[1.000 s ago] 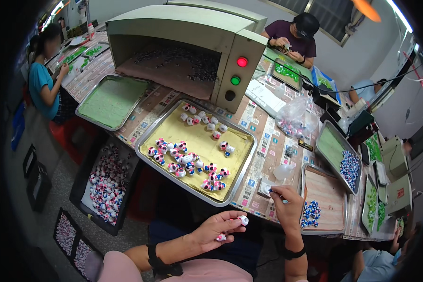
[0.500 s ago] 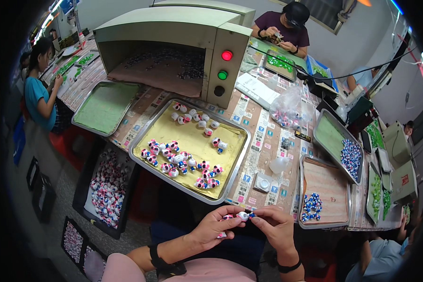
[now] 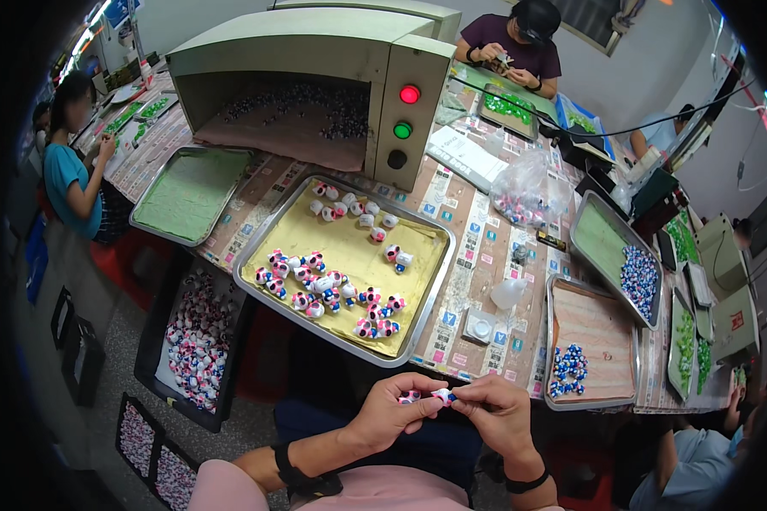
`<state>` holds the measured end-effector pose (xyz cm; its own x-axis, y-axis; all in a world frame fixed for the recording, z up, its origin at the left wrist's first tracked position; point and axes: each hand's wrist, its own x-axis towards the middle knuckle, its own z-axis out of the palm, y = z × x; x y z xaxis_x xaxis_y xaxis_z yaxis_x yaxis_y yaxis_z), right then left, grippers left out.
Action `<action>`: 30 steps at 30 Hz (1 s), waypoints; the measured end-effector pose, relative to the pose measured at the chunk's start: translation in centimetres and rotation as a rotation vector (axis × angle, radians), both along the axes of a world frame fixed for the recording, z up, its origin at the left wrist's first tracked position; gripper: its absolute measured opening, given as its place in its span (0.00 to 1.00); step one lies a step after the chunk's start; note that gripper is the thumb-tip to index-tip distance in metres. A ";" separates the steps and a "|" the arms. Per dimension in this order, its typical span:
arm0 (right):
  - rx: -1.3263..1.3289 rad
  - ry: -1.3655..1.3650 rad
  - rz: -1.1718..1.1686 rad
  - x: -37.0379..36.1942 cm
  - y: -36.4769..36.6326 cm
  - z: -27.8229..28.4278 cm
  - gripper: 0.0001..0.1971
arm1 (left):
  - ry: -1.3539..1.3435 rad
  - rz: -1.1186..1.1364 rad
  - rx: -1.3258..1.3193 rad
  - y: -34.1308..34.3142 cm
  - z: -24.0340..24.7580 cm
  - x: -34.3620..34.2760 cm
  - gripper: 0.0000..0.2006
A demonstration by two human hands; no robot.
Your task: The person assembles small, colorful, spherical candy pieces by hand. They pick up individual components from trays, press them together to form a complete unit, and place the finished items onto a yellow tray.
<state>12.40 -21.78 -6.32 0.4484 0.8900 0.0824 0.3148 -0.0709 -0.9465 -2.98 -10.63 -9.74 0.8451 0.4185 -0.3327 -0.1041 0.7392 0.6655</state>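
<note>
In front of my lap, just below the table edge, both hands meet at a small white toy figure (image 3: pixel 442 394) with blue and pink parts. My left hand (image 3: pixel 385 415) is closed round it, and another pink-and-white piece (image 3: pixel 409 397) shows between its fingers. My right hand (image 3: pixel 498 416) pinches the figure's blue end between thumb and fingers. Beyond my hands, a metal tray (image 3: pixel 448 281) lined with yellow cloth carries similar figures (image 3: pixel 320 285) in pink, white and blue, clustered towards its near side. Several white and pink heads (image 3: pixel 349 207) lie towards its far edge.
A box-shaped oven (image 3: pixel 315 51) with lit red and green lamps stands behind the tray. At right, a lined tray (image 3: pixel 592 332) holds blue-and-white pieces beside a small bottle (image 3: pixel 509 293). A black bin (image 3: pixel 149 341) of figures sits low left. Other people work around the tables.
My hands have come slightly closer together, with the blue end now against the white part. A piece seen below my left fingers is now hidden. The view has shifted slightly.
</note>
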 end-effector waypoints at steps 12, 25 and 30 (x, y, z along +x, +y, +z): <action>0.026 -0.051 0.035 -0.3 0.5 0.8 0.10 | 0.017 0.013 0.135 0.1 0.3 -0.3 0.11; 0.071 -0.090 -0.390 8.0 3.5 -2.1 0.20 | 0.262 0.317 0.756 7.0 2.7 -3.5 0.11; 0.053 -0.094 -0.437 11.5 5.9 -5.7 0.27 | 0.482 0.370 1.374 10.7 2.2 -4.9 0.12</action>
